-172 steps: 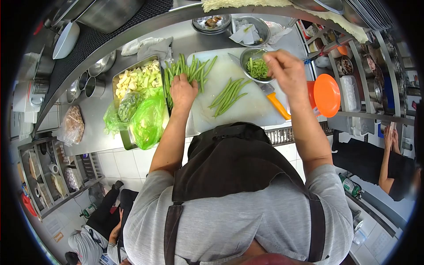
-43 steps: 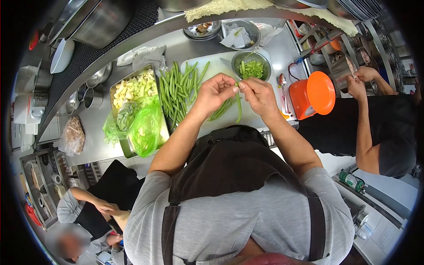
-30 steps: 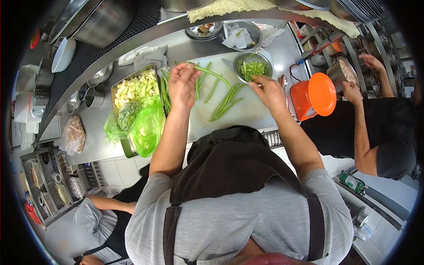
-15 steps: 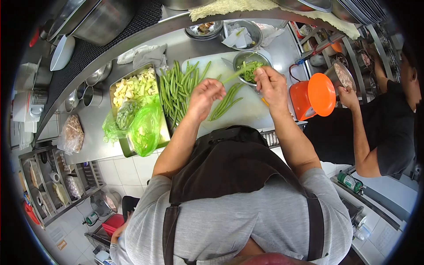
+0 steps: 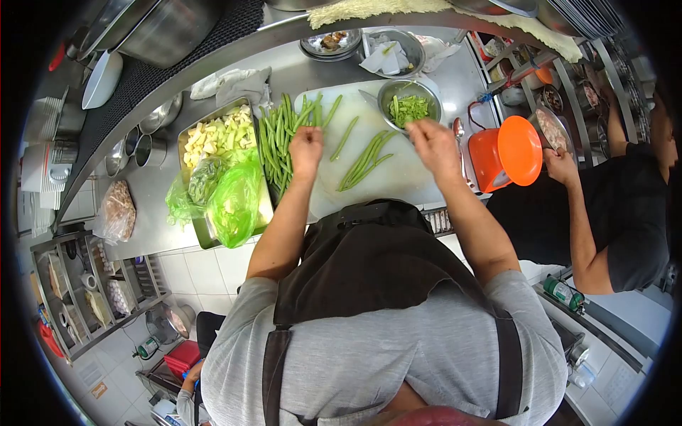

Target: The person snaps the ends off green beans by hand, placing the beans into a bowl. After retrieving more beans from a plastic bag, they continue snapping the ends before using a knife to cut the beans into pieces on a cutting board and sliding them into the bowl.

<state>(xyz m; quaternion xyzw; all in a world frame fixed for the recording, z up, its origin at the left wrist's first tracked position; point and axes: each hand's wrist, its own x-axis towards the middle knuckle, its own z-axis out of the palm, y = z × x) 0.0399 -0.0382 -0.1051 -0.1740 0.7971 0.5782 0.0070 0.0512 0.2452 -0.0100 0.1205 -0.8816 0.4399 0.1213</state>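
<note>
My left hand [image 5: 306, 150] is curled at the right edge of a large pile of green beans [image 5: 273, 145]; its fingertips are hidden, so any bean in them cannot be made out. At the near rim of a metal bowl [image 5: 438, 106], my right hand [image 5: 433, 146] has its fingers drawn together, with whatever they hold too small to name. Short green pieces [image 5: 408, 108] lie in this bowl. On the white cutting board [image 5: 405, 186], several green beans [image 5: 366, 163] lie together, and a single bean [image 5: 344, 138] rests apart. A knife blade [image 5: 369, 98] shows beside the bowl.
A metal tray [image 5: 206, 236] with cut pale vegetables and green plastic bags stands left. An orange scale [image 5: 484, 160] and a spoon [image 5: 459, 129] are right of the board. Overhead runs a shelf [image 5: 280, 28]. A co-worker [image 5: 568, 213] holds a pan at the right.
The green bean stretched between my hands is no longer there. My left hand has moved left to the bean pile. My right hand has lowered slightly beside the bowl.
</note>
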